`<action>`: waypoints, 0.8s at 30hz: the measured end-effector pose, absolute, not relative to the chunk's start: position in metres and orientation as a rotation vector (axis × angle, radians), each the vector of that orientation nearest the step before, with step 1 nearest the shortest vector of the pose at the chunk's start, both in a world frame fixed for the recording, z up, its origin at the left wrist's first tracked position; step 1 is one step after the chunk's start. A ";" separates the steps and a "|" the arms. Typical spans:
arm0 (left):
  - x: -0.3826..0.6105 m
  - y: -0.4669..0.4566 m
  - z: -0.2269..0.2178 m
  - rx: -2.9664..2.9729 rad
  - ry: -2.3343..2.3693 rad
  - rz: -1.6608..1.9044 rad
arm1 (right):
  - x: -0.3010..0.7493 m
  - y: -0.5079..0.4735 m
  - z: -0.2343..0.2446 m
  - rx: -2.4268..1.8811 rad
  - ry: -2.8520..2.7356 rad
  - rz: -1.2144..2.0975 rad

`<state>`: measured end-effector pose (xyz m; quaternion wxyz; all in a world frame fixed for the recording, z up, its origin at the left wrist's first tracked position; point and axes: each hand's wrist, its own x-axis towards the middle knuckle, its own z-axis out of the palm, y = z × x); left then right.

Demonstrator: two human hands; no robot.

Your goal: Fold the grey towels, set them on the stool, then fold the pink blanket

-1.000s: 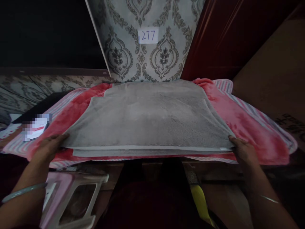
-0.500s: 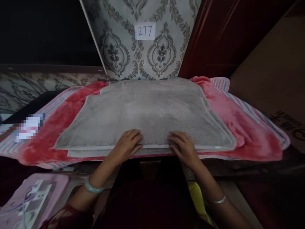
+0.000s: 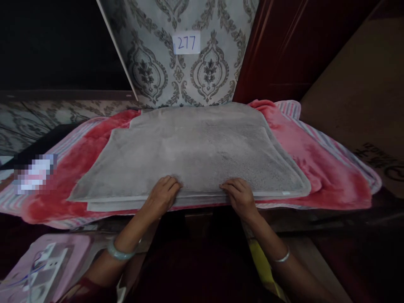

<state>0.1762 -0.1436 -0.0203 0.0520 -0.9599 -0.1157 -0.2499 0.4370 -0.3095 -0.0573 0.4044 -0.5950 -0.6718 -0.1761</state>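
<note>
A grey plush blanket with a pale bound edge [image 3: 189, 147] lies folded in flat layers at the centre, on top of a red plush blanket with a striped border [image 3: 341, 176]. The red blanket extends beyond it on the left and right. The left hand [image 3: 161, 195] is located left of centre on the near edge of the grey blanket; its fingers are drawn together and clamped on the cloth. The right hand [image 3: 241, 195] engages the same edge right of centre, fingers likewise curled and clamped on it. The two hands are apart, with a length of edge between them. A brown cardboard carton with black printing [image 3: 356, 92] stands at the right; its interior is out of view. At the near left, a pink plastic panel with rounded corners [image 3: 82, 248] carries a white power strip with cables [image 3: 47, 273]. A blurred pale object [image 3: 34, 174] rests on the left striped border.
</note>
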 end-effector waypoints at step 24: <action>0.065 -0.112 -0.021 -2.791 -0.713 -0.681 | 0.496 -0.362 -0.078 -1.720 -1.529 -0.607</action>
